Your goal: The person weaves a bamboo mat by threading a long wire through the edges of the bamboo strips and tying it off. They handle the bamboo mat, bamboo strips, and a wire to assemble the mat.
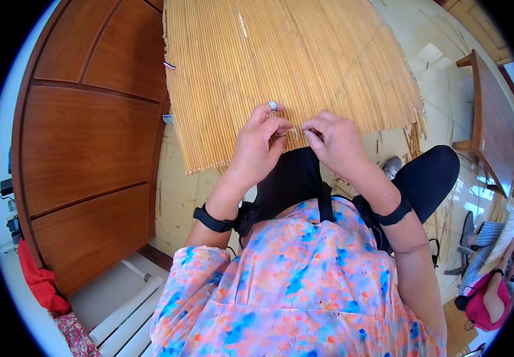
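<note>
A large mat of thin yellow reeds [292, 65] spreads out ahead of me, its near edge just above my lap. At that edge my left hand [257, 143] has its fingers bent, thumb and index finger closed on a thin pale thread [289, 131]. A ring sits on one of its fingers. Close by on the right, my right hand [334, 143] pinches at the other end of the thread, its fingertips pressed together. The thread loops in the small gap between the two hands, over the reed ends.
A brown wooden panelled cabinet [96, 137] stands along the left. Reed scraps lie on the pale tiled floor [174, 205]. To the right is a wooden table on its side [492, 119]. At the lower right another person in pink [489, 300] is partly visible. White slats [129, 318] show lower left.
</note>
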{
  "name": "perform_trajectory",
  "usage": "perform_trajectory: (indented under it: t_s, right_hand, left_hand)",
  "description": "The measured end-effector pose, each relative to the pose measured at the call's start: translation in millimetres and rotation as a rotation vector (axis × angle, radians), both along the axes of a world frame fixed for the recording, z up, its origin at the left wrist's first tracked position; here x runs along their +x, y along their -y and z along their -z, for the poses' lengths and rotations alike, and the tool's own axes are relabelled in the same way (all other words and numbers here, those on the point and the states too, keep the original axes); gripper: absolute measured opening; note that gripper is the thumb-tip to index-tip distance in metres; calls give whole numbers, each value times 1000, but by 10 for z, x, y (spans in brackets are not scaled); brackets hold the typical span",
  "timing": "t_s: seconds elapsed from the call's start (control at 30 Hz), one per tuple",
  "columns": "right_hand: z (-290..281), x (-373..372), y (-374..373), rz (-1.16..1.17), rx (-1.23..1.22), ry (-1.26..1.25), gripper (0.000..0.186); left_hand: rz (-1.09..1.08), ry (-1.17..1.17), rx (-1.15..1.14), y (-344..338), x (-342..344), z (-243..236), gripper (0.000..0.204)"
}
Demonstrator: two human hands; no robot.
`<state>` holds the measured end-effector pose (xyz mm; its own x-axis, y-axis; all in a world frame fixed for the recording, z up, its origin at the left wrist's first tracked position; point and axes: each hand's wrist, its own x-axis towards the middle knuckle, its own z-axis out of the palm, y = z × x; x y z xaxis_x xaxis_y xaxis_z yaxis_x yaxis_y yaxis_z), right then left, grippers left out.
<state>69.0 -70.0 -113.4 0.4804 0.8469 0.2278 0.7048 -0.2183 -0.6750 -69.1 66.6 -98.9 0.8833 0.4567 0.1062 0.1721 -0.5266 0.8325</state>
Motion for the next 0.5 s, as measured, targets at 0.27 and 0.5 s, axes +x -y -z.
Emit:
perform_trajectory:
  t_s: [0.27,0.5]
  right_hand:
    - [-68,-98,-45,12,-41,8,11]
    - [-20,-109,-71,-8,4,19,8]
  left_hand:
    - [-8,27,-23,-7,8,-17,24]
    - [-35,-10,1,49,41,-55,17]
